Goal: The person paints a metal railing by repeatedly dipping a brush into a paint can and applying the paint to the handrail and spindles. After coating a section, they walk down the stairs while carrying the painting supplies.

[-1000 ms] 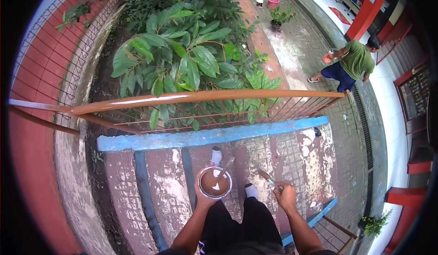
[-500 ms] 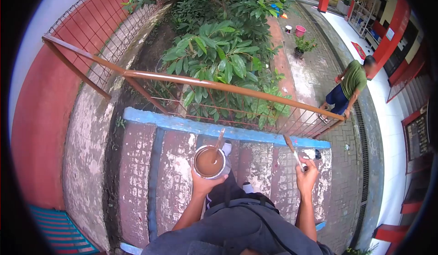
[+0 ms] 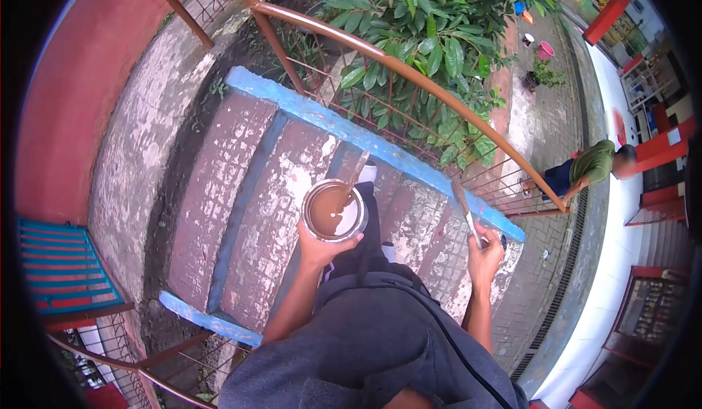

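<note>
My left hand (image 3: pixel 319 248) is wrapped round a round can of brown paint (image 3: pixel 324 208), held upright over the steps. A stick (image 3: pixel 358 168) stands in the can and leans on its rim. In my right hand (image 3: pixel 484 254) is a paintbrush (image 3: pixel 466 208), gripped by its pale handle with the brown bristles pointing up and away. Beyond both hands runs a brown metal railing (image 3: pixel 395 63), touched by neither hand.
Worn steps (image 3: pixel 274 190) with a blue edge (image 3: pixel 329 116) lie below me. Leafy plants (image 3: pixel 439 51) grow behind the railing. A person in a green shirt (image 3: pixel 594 162) bends at the railing's right end. A pink bucket (image 3: pixel 545 51) and a teal slatted rack (image 3: pixel 62 266) are farther off.
The view has tilted and turned, so the railing and steps now slant down to the right. Both hands still hold the can and brush. The other person appears farther right.
</note>
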The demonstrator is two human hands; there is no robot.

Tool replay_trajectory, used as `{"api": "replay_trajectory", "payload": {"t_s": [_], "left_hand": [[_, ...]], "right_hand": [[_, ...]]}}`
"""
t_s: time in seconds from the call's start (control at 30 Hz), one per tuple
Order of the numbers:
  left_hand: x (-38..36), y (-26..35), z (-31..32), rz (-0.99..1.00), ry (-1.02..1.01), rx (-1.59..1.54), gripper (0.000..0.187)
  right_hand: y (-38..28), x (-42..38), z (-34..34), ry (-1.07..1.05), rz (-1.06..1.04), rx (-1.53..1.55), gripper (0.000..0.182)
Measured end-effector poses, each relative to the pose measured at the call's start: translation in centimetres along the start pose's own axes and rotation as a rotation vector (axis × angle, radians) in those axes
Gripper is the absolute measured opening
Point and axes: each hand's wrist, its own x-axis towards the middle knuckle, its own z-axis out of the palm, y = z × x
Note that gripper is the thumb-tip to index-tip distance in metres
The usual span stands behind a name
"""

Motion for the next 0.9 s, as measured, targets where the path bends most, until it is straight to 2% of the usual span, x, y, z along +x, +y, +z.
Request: {"api": "replay_trajectory", "payload": {"t_s": [0.07, 0.17, 0.23, 0.27, 0.37, 0.43, 0.5, 0.53, 0.57, 0.63, 0.73, 0.8, 0.83, 0.9], "left_hand": [[-0.6, -2.7, -1.0, 0.018, 0.07, 0.045, 0.097], [-0.9, -4.6, -1.8, -0.057, 0.124, 0.009, 0.099], [0.4, -5.5, -2.3, -0.107, 0.148, 0.034, 0.101], [0.8, -6.3, -2.7, -0.074, 0.139, 0.026, 0.102], [1.8, -8.1, -3.2, -0.084, 0.174, -0.025, 0.109], [4.7, -8.6, -3.2, 0.018, 0.167, -0.11, 0.105], [6.4, -9.6, -3.2, -0.006, 0.189, -0.257, 0.098], [7.9, -10.4, -3.5, 0.159, 0.183, -0.165, 0.093], [8.5, -11.3, -3.5, 0.141, 0.202, -0.168, 0.093], [10.2, -12.8, -3.4, 0.171, 0.224, -0.21, 0.09], [13.2, -11.7, -3.8, 0.178, 0.238, -0.137, 0.079], [15.1, -11.5, -3.4, 0.169, 0.283, -0.151, 0.065], [15.6, -12.1, -3.3, 0.166, 0.273, -0.155, 0.065], [16.7, -13.8, -3.0, 0.216, 0.359, -0.163, 0.065]], "right_hand": [[-0.2, 1.4, 2.1, -0.046, -0.048, 0.009, 0.031], [0.0, 3.3, 5.6, -0.121, -0.094, 0.037, 0.029], [-0.7, 5.3, 8.0, -0.184, 0.036, -0.043, 0.028], [-0.8, 6.4, 9.5, -0.27, 0.166, 0.057, 0.028], [0.0, 9.7, 13.8, -0.418, 0.213, 0.006, 0.032], [1.2, 11.9, 16.9, -0.488, 0.267, 0.009, 0.032], [0.6, 14.4, 19.2, -0.546, 0.321, 0.012, 0.035], [-0.2, 15.7, 20.1, -0.582, 0.435, 0.047, 0.036], [-1.0, 16.7, 20.9, -0.609, 0.555, 0.082, 0.038], [0.2, 18.4, 22.4, -0.579, 0.553, -0.007, 0.038], [1.0, 20.8, 22.5, -0.682, 0.627, 0.208, 0.044], [2.0, 22.4, 24.3, -0.608, 0.704, 0.266, 0.044], [3.0, 23.0, 25.0, -0.535, 0.781, 0.32, 0.044], [5.1, 24.8, 26.3, -0.531, 0.808, 0.391, 0.043]]}}
